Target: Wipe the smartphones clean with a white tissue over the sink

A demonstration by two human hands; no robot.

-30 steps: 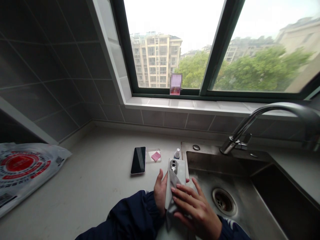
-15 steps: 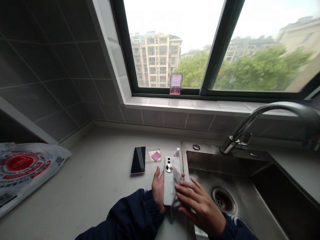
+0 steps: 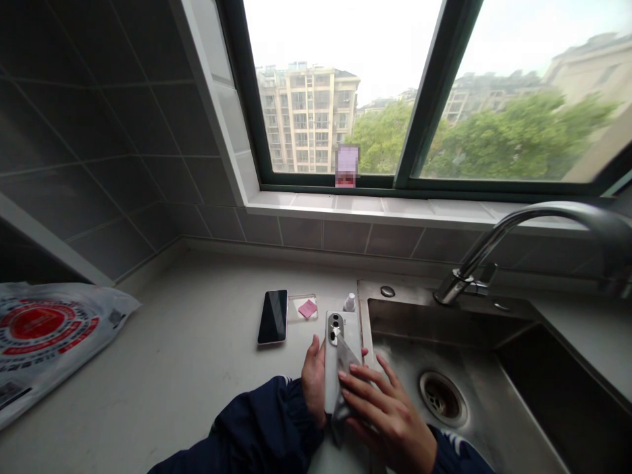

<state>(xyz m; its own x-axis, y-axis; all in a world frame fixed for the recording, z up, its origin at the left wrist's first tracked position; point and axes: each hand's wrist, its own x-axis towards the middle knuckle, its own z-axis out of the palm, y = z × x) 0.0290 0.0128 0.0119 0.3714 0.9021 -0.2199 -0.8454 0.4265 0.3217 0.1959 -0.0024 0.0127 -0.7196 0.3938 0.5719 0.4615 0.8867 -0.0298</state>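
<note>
My left hand [image 3: 313,382] grips the edge of a white smartphone [image 3: 332,372], holding it nearly upright with its back and camera bump toward me. My right hand [image 3: 382,408] presses a grey cloth [image 3: 347,382] against the phone's back, and the cloth's upper corner reaches the camera bump [image 3: 336,328]. The cloth hides the lower right of the phone, and its lower end hangs below the phone.
Behind the hands, a black phone [image 3: 272,317], a clear phone case [image 3: 302,308] with a pink slip, and a small white bottle [image 3: 349,303] stand on the pale counter [image 3: 187,342]. A steel sink [image 3: 444,355] lies right; a printed plastic bag [image 3: 49,336] lies left.
The cloth has moved up the phone's back, from beside and below the camera bump to its edge. My right hand has shifted with it, and the phone has tilted slightly.
</note>
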